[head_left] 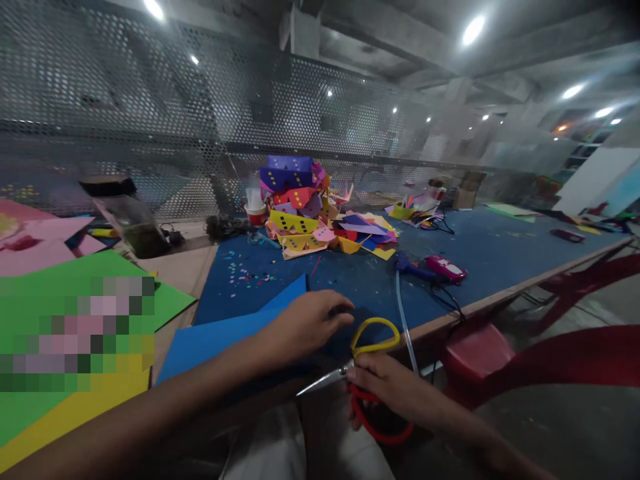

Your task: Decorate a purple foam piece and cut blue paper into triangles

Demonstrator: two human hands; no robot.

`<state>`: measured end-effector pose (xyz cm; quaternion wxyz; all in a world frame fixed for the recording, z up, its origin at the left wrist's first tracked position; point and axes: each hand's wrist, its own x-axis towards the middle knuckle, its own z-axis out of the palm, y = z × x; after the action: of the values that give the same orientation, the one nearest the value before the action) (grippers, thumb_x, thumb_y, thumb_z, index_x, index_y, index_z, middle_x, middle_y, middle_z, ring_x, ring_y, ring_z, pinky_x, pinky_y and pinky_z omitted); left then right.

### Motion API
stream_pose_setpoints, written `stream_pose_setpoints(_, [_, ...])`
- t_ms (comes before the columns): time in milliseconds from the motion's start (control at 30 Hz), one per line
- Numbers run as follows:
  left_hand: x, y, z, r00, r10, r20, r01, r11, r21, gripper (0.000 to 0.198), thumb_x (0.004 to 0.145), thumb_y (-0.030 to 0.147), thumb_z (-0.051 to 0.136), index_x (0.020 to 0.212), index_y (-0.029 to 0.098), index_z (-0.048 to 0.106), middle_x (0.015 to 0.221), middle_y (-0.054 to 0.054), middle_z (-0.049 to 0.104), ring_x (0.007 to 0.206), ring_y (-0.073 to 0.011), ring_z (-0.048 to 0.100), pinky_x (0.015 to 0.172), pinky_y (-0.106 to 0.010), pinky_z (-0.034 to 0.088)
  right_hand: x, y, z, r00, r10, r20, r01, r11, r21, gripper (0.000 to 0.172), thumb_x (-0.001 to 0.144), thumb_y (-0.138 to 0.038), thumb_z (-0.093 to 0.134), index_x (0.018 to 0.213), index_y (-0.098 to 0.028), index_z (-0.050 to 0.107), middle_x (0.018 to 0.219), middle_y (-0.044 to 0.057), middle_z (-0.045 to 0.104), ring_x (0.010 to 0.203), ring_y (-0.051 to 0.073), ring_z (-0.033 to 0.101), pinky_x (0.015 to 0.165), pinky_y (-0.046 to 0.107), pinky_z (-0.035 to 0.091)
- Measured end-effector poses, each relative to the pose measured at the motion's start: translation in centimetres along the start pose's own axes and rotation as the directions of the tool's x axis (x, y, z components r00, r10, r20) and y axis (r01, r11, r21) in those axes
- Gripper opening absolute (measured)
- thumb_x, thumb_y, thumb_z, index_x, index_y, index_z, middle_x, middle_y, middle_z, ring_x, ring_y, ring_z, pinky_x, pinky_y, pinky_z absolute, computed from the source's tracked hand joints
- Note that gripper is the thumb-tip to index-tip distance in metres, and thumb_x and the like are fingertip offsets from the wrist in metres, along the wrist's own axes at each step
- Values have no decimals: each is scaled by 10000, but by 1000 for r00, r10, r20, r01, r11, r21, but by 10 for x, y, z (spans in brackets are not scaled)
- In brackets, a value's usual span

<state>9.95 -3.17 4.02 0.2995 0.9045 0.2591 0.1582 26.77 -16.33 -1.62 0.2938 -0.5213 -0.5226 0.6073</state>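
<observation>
My right hand (377,380) grips a pair of scissors (327,381) in front of the table edge. One handle loop is yellow and the other red; the metal blades point left and look closed. My left hand (317,320) reaches over the near edge of the table with loosely bent fingers, and a gap shows between fingers and thumb. Under and beside my left forearm lies a blue sheet of paper (210,347) with a pointed corner. Nothing can be seen in the left hand.
Folded paper pieces with punched squares (295,200) are piled at the back. A glue gun (415,267) with a clear glue stick and a pink device (447,269) lie to the right. Green paper (170,300) and a jar (133,223) are left; a red chair (480,353) stands right.
</observation>
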Motion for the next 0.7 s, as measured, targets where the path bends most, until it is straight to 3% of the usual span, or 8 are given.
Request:
stream_pose_setpoints(67, [-26,-21,-20,997,31,-69,-27,998,49,284,959,354,561,1183,240,693,1182,-28,738,1096,-198,666,949,-294,491,1,1,0,1000,-7,-7,7,1000,-29,378,974,-531,491,825,-190,557,720,51,713,638,193,705,625,287,521])
stream_pose_setpoints(167, [-71,-60,-43,998,61,-32,-54,981,187,327,971,394,558,1272,308,652,1368,-18,648,1280,-238,574,1090,-395,433,2,2,-3,999,9,-38,-14,993,-115,334,1006,-474,455,845,-196,544,698,39,710,615,179,698,589,257,500])
stream_pose_setpoints(300, [-117,-100,-45,997,-16,77,-11,942,336,511,964,509,545,1461,439,449,1570,28,441,1470,-303,350,1166,-564,332,4,-4,-5,997,-9,-83,-19,944,-330,308,1019,-376,435,810,-191,565,714,48,718,624,168,688,592,246,481])
stream_pose_setpoints(400, [-130,-114,-33,997,-15,74,-15,917,398,528,964,542,524,1474,460,418,1594,37,392,1489,-322,304,1175,-603,298,5,-9,-5,990,-56,-127,-14,869,-495,315,1005,-323,461,727,-197,541,695,45,712,662,162,684,617,238,468])
stream_pose_setpoints(567, [-131,-119,-18,999,20,26,-29,898,439,524,978,538,498,1485,469,390,1610,51,360,1497,-329,281,1186,-615,258,3,-7,-6,996,64,-60,-82,921,-382,323,1037,-371,383,780,-211,495,643,33,711,558,161,690,487,211,431])
stream_pose_setpoints(700, [-131,-119,-14,999,27,-25,-14,902,433,490,987,526,483,1470,476,414,1588,45,409,1473,-327,331,1172,-622,279,1,-6,-9,991,67,-117,-115,873,-474,319,1032,-372,389,795,-202,518,645,30,690,557,157,685,485,211,397])
